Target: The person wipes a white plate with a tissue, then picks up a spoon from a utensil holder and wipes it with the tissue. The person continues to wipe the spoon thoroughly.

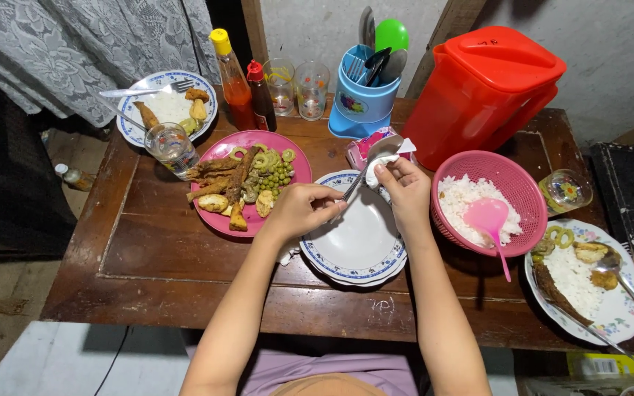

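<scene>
the left hand [304,209] holds a spoon [373,160] by the handle, fingers closed around it, over the far-left rim of the empty plate [354,246]. the spoon goes up and right from the fingers, its bowl is past the far rim of the plate. the right hand [403,192] is over the far-right rim of the plate, its fingertips [380,171] pinched on a white tissue [373,178] that is pressed against the spoon just under the bowl.

behind the plate stands a blue holder [361,103] with utensils and a small colour sticker on its front. left of the holder are two glasses [296,86] and two bottles [243,84], one with yellow cap and one with red cap. a red jug [482,92] stands far right of the plate, a pink basket [504,183] with rice and a pink scoop just right of it. a pink plate [218,216] with food lies just left.

bare wood is open between the plate and the near table [177,286] edge.
</scene>
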